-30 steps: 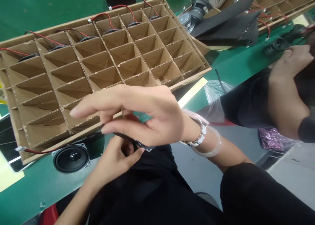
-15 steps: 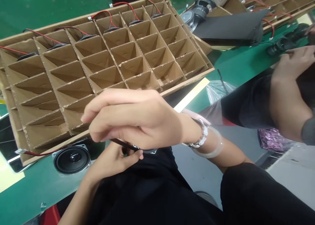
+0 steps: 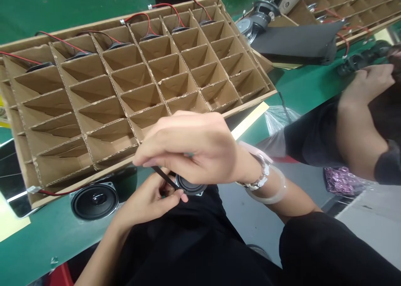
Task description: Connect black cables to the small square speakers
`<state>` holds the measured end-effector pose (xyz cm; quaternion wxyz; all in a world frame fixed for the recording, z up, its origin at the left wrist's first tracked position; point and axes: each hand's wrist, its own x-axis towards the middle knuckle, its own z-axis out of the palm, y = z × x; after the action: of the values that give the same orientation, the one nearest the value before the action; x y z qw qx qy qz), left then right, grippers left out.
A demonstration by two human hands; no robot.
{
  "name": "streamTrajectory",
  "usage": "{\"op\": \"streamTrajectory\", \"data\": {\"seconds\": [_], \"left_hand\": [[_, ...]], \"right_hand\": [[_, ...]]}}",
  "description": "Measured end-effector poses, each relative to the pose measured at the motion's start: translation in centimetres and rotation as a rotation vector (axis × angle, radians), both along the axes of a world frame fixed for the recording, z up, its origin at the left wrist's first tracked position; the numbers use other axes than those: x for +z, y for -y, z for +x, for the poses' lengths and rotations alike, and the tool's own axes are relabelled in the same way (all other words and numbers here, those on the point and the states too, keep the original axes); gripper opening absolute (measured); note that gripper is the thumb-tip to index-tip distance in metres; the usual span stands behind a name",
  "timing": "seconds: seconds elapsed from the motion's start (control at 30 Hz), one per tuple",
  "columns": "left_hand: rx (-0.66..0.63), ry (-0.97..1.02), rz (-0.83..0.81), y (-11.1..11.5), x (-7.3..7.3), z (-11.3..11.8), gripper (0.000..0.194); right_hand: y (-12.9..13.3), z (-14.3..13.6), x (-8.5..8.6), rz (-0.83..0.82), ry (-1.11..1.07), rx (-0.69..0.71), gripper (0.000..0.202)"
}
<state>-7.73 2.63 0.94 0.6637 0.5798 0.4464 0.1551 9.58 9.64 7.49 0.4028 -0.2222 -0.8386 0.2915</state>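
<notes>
My left hand (image 3: 153,196), low in the centre, pinches the lower end of a thin black strip (image 3: 165,178). Above it, my right hand (image 3: 191,148) has its fingers pressed together at the strip's upper end. Partly covered by my right hand is a round black speaker (image 3: 191,186), just right of my left fingertips. Another speaker (image 3: 95,200) lies face up on the green table, left of my left hand. A cardboard box (image 3: 114,163) with dividers stands in front of my hands, and speakers with red and black wires sit in its far row.
Beyond the box's right end lie a black roll (image 3: 297,44) and larger speakers (image 3: 260,18). A second divided box (image 3: 363,6) is at the back right. At the right, another person's hand (image 3: 365,83) and arm reach over the table (image 3: 313,79).
My right hand has shifted right and its fingers have drawn together at the strip. More of the strip and of the speaker behind my right hand shows. The view has shifted slightly.
</notes>
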Motion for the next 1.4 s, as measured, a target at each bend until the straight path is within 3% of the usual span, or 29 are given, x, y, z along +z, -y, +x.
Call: {"op": "streamTrajectory", "data": {"seconds": [0.13,0.37,0.5,0.6,0.73,0.87,1.23,1.4], "left_hand": [[0.015,0.045,-0.047,0.2,-0.1,0.0,0.004],[0.042,0.121,-0.033,1.5,-0.6,0.0,0.006],[0.069,-0.004,0.153,1.9,-0.4,0.4,0.002],[0.15,-0.123,0.322,1.9,-0.4,0.5,0.012],[0.165,-0.112,0.336,1.8,-0.8,0.3,0.012],[0.18,-0.091,0.299,1.7,-0.7,0.4,0.002],[0.22,-0.003,0.091,1.0,0.0,0.2,0.008],[0.373,0.122,-0.13,2.2,-0.1,1.7,0.026]], "right_hand": [[-0.2,-0.3,-0.6,0.076,-0.016,-0.051,0.019],[0.1,-0.1,-0.8,0.017,0.01,-0.022,0.022],[0.2,0.0,-0.5,-0.009,0.018,-0.084,0.026],[0.2,0.0,-0.3,0.032,0.037,-0.091,0.024],[0.1,0.1,-0.7,0.075,0.036,-0.055,0.021],[0.0,0.2,-1.2,0.035,0.017,-0.035,0.021],[0.4,0.5,-0.9,-0.099,-0.029,-0.04,0.022],[0.4,0.7,-1.4,-0.068,-0.016,-0.049,0.022]]}}
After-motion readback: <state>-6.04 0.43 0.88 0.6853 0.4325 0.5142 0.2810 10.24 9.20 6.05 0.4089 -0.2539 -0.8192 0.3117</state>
